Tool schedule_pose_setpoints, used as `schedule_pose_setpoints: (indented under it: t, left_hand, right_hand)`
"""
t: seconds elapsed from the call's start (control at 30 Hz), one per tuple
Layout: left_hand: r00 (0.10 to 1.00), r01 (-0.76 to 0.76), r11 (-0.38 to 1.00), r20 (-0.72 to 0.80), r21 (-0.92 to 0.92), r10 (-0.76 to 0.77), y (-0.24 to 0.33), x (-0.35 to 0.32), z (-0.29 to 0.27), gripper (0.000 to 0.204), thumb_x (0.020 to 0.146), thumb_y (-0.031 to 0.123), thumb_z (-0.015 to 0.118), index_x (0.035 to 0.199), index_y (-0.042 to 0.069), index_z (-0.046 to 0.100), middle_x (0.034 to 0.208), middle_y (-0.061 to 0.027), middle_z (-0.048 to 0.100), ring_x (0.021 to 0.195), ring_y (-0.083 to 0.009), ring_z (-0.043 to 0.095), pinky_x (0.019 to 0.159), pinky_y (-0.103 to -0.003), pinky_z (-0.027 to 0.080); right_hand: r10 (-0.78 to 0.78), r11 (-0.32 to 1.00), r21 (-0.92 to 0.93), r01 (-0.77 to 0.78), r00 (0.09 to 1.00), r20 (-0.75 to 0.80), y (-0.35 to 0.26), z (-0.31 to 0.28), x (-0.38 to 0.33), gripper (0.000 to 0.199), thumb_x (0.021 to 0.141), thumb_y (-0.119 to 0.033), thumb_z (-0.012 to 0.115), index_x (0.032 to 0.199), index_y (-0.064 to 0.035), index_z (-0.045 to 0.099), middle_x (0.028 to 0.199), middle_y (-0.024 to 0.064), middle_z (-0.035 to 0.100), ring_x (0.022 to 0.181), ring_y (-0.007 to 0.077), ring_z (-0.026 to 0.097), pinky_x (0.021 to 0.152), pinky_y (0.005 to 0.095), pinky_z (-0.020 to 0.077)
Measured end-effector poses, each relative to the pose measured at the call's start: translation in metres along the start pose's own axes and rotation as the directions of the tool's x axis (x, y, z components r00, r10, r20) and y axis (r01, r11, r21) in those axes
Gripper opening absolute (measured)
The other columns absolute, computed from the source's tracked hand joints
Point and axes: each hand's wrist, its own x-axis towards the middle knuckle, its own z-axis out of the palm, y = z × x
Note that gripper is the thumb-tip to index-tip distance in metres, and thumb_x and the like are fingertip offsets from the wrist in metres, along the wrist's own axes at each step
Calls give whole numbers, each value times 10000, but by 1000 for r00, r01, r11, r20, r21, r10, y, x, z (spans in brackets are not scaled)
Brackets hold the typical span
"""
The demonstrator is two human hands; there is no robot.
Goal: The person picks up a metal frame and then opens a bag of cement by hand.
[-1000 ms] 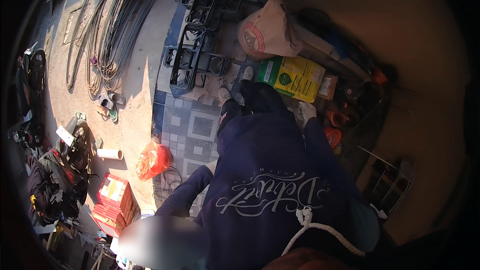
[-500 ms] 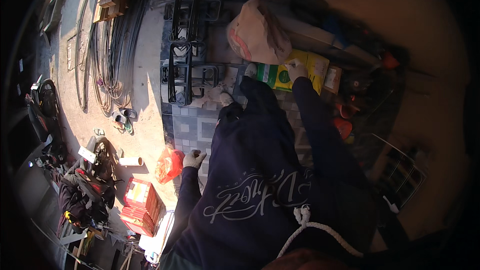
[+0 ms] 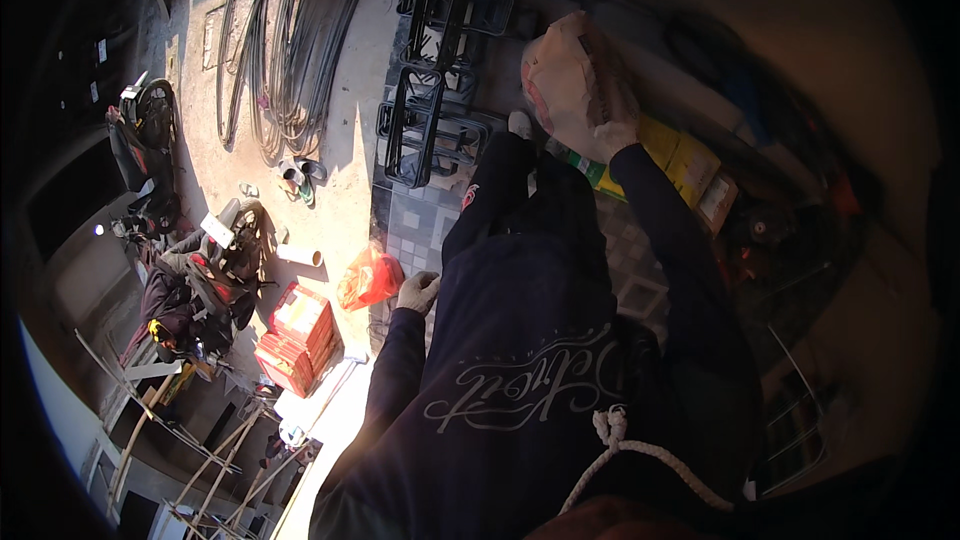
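Observation:
I stand on a patterned tiled floor (image 3: 415, 225) in a dark hooded top. My right hand (image 3: 612, 135), gloved, reaches forward and grips the lower edge of a pale sack (image 3: 568, 80) that leans among boxes. My left hand (image 3: 417, 291), also gloved, hangs at my side with its fingers loosely curled and nothing in it, just right of an orange plastic bag (image 3: 368, 278) on the ground. One of my feet (image 3: 518, 123) shows below the sack.
Black metal racks (image 3: 435, 90) lie ahead on the tiles. A yellow-green box (image 3: 675, 160) sits right of the sack. Coiled cables (image 3: 290, 60) lie on the dirt, with red boxes (image 3: 300, 335) and parked motorbikes (image 3: 190, 270) at left. A wire rack (image 3: 800, 420) stands at right.
My right hand has gone from the yellow-green box up to the sack and taken hold of it. My left hand came into sight beside the orange bag. The view shifted as I leaned forward.

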Motion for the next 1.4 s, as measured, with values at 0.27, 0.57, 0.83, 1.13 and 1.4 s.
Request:
schedule_pose_setpoints:
  t: [0.27, 0.57, 0.83, 1.13, 1.4]
  left_hand:
    - [999, -51, 971, 7, 236, 51, 31, 24, -14, 521, 862, 422, 643, 1128, -26, 654, 1045, -189, 706, 1003, -295, 679, 901, -370, 508]
    - [983, -145, 890, 162, 432, 81, 131, 148, -23, 543, 836, 448, 669, 1126, -11, 664, 1061, -203, 697, 1015, -300, 675, 875, -368, 521]
    - [922, -387, 811, 210, 438, 326, 341, 296, 31, 594, 828, 465, 644, 1174, -16, 633, 1095, -216, 681, 1052, -332, 650, 922, -386, 496]
    - [779, -627, 616, 378, 477, 500, 501, 334, 128, 568, 809, 473, 650, 1305, 207, 577, 1226, -167, 615, 1154, -359, 578, 958, -438, 475]
    - [820, -572, 703, 307, 422, 483, 495, 322, 130, 396, 849, 436, 621, 1080, 125, 700, 1050, -156, 687, 1026, -340, 637, 872, -457, 494]
  right_hand:
    - [23, 996, 81, -28, 998, 61, 33, 0, -3, 444, 844, -345, 675, 1136, -13, 630, 1117, 243, 632, 1075, 391, 598, 928, 463, 478]
    - [155, 914, 348, -209, 972, 177, 27, -2, -30, 452, 851, -346, 663, 1173, -33, 617, 1166, 227, 621, 1105, 385, 583, 947, 433, 468]
    - [356, 827, 423, -370, 927, 113, 20, -13, -31, 547, 841, -234, 695, 1318, -66, 489, 1183, 238, 577, 1088, 395, 588, 926, 458, 471]
    - [345, 853, 446, -271, 934, -91, -11, 29, -28, 450, 814, -149, 674, 1237, -86, 535, 1203, 257, 525, 1095, 441, 550, 928, 482, 456]
    - [401, 795, 516, -320, 915, -49, 4, 50, -19, 302, 815, -79, 640, 1097, -14, 556, 1029, 240, 593, 992, 447, 576, 845, 470, 472]
